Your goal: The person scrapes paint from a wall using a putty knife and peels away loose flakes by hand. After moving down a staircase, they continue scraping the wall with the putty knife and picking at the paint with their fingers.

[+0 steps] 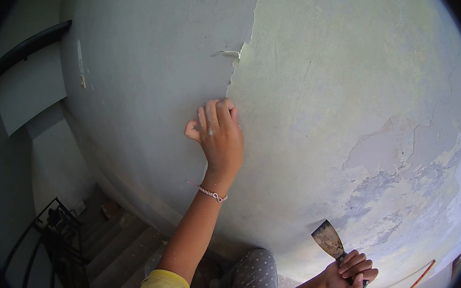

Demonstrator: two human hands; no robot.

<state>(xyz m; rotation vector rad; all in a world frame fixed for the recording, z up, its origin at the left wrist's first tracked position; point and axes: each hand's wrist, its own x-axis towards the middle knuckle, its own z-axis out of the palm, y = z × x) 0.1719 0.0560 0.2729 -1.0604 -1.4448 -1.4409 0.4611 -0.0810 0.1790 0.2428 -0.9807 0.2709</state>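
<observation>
A grey paint layer covers the left of the wall and ends in a ragged torn edge beside a paler bare wall surface. Above my left hand, a small curled flap of paint sticks out from that edge. My left hand is at the torn edge with its fingers bent and closed against the paint; the fingertips are partly hidden. Low on the right, my right hand is closed round the handle of a putty knife. Its stained blade points up and left, near the wall.
Stairs descend at the lower left beside a black metal railing. A dark handrail runs along the upper left wall. My knee in dotted trousers is close to the wall. An orange rod-like thing lies at the lower right.
</observation>
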